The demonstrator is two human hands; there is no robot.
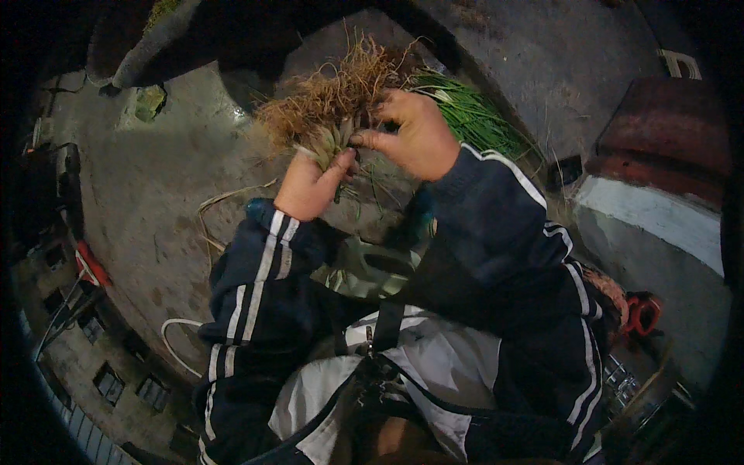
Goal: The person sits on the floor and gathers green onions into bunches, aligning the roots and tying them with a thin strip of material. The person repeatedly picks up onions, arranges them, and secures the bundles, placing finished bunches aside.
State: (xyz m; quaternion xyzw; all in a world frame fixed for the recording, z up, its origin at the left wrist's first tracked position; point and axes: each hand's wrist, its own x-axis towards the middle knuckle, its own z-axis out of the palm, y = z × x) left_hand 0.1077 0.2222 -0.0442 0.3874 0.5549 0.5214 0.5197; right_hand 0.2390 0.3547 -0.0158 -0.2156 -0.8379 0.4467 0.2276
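Note:
My left hand (314,183) grips a small bunch of pale green stalks (328,142) by their lower part. A thick tangle of brown, stringy roots (325,99) spreads above and beyond the stalks. My right hand (418,133) reaches in from the right, thumb and fingers pinched at the rooted stalks beside the left hand; its fingertips are partly hidden among the roots. Just past the right hand lies a pile of long, thin green leaves, like scallions or chives (474,113), on the ground. Loose green bits (375,183) are scattered below the hands.
A yellowish-green stone or block (150,103) sits on the concrete floor (157,174) at the left. Dry straw (203,206) and a white hose or cable (165,337) are near my left arm. At the right stand a red-and-white painted ledge (651,197) and a red-handled object (644,314).

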